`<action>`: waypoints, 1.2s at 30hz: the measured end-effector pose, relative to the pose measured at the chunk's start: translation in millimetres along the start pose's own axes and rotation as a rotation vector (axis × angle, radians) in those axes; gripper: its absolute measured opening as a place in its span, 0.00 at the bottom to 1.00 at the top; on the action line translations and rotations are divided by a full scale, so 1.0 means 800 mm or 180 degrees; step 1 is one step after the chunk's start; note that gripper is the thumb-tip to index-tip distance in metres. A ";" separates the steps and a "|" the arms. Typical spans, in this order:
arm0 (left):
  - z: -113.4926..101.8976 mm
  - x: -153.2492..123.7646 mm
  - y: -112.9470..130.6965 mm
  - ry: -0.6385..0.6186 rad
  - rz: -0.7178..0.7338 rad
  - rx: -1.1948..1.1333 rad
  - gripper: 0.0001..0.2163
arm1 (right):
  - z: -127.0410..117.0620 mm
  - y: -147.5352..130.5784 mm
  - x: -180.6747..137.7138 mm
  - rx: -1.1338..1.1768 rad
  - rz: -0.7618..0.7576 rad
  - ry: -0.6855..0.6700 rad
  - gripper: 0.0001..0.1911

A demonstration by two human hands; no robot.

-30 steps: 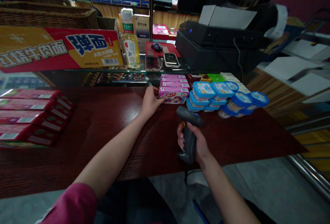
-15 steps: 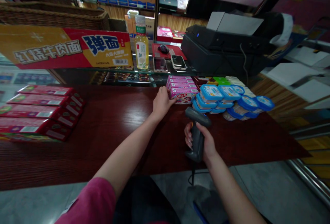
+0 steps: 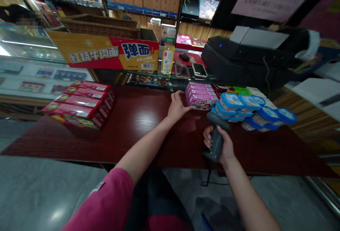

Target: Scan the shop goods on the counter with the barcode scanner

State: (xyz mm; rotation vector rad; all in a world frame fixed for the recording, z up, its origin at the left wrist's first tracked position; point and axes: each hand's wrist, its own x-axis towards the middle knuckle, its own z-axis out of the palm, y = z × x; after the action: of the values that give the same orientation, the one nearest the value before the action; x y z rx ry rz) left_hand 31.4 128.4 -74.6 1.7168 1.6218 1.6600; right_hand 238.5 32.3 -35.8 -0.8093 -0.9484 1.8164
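My right hand point(image 3: 222, 144) is wrapped round the handle of a dark grey barcode scanner point(image 3: 216, 141), held above the table's front part. My left hand point(image 3: 177, 107) is open, thumb and fingers apart, just left of several pink boxes point(image 3: 201, 98) lined up in a block. Its thumb reaches to the near corner of that block; whether it touches cannot be made out. Blue-lidded plastic tubs point(image 3: 231, 101) are stacked to the right of the pink boxes. Several red boxes point(image 3: 77, 105) stand side by side at the table's left.
Behind the dark red table point(image 3: 138, 117) is a glass counter with a noodle carton point(image 3: 111, 52), a drink bottle point(image 3: 168, 55), a mouse point(image 3: 184, 56) and a phone point(image 3: 199, 70). A black printer point(image 3: 239, 59) stands back right. The scanner's cable hangs below the table edge. A person's head shows far left.
The camera view has swung left, so things appear further right. My left hand has opened and drawn slightly away from the pink boxes. My right hand still holds the scanner.
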 end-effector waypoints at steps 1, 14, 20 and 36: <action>-0.014 -0.009 -0.001 -0.0015 0.0096 -0.0020 0.40 | 0.001 -0.001 -0.002 -0.0054 0.0002 0.0017 0.17; -0.415 -0.157 0.003 0.0232 0.1045 0.3021 0.21 | 0.059 0.015 -0.008 -0.0551 0.0436 0.0129 0.16; -0.541 -0.172 -0.036 0.1148 -0.0038 0.2209 0.44 | 0.116 0.050 -0.001 -0.0472 0.0805 -0.0462 0.18; -0.463 -0.209 -0.025 0.0370 -0.0782 0.0781 0.24 | 0.133 0.063 -0.003 -0.0408 0.0605 -0.1058 0.17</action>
State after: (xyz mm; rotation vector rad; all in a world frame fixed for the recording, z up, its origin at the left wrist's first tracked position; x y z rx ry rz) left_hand -235.1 -178.7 -61.4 1.4699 2.0718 1.5201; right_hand 130.1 -13.2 -26.6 -0.7064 -1.2452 2.1155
